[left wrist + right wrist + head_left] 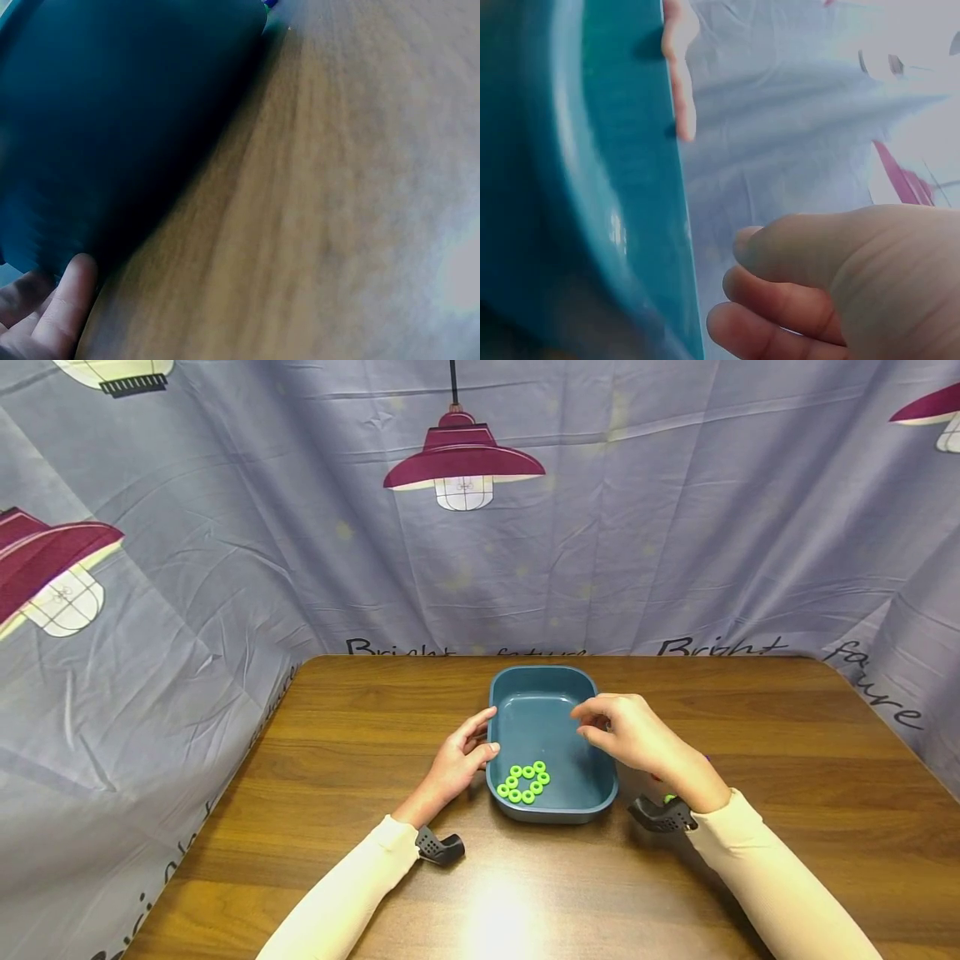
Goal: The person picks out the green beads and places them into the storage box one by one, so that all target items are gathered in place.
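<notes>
A blue-teal rectangular bin (pixel 551 817) with rounded corners stands on the table. Several bright green rings (pixel 528 797) lie in its near left corner. My left hand (pixel 453 766) rests against the bin's left rim, with thumb and fingertips touching it; in the left wrist view its fingers (pixel 69 300) are beside the bin's wall. Over the right side of the bin hovers my right hand (pixel 626 727), fingers loosely bent and apart from the thumb. Nothing shows between those fingers in the right wrist view, where the hand (pixel 810 292) is close to the camera.
Small coloured pieces, among them a green one (pixel 669 797), are mostly hidden behind the right wrist on the wooden table (pixel 360 735). Both wrists wear black camera mounts (pixel 441 847). A grey curtain (pixel 315 510) printed with lamps hangs behind the table.
</notes>
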